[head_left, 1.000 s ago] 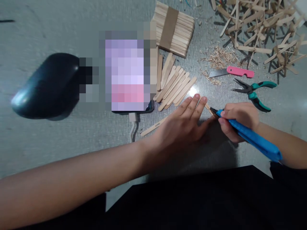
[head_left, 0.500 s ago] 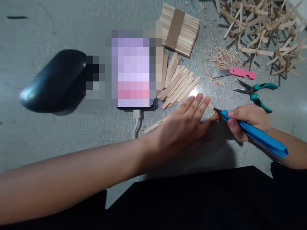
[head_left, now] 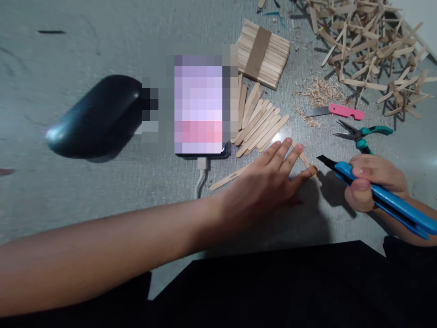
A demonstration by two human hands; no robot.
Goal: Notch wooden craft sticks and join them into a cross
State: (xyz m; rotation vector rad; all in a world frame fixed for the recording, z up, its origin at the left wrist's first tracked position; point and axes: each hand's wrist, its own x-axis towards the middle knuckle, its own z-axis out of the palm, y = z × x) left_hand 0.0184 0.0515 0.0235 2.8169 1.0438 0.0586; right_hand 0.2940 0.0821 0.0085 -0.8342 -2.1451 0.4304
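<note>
My left hand (head_left: 273, 175) lies flat on the table with its fingers spread, pressing a wooden craft stick (head_left: 305, 158) against the surface. Part of that stick is hidden under the fingers. A second craft stick (head_left: 228, 178), bearing a small slot or mark, pokes out from behind the same hand. My right hand (head_left: 375, 182) is closed around a blue utility knife (head_left: 392, 200). Its dark blade points up and left, apart from the held stick. Above the left hand, several loose craft sticks (head_left: 261, 125) are fanned out.
A banded bundle of craft sticks (head_left: 278, 59) lies at the back. Wood shavings (head_left: 322, 93), a pink folding saw (head_left: 346, 112) and green-handled pliers (head_left: 358, 133) lie at right, below a heap of joined sticks (head_left: 365, 45). A blurred phone (head_left: 200, 105) with a cable (head_left: 201, 177) and a black mouse (head_left: 99, 118) are leftward.
The knife in my right hand has moved right and slightly down, its blade leaving the stick. My left hand stays pressed on the stick. The whole view has shifted a little.
</note>
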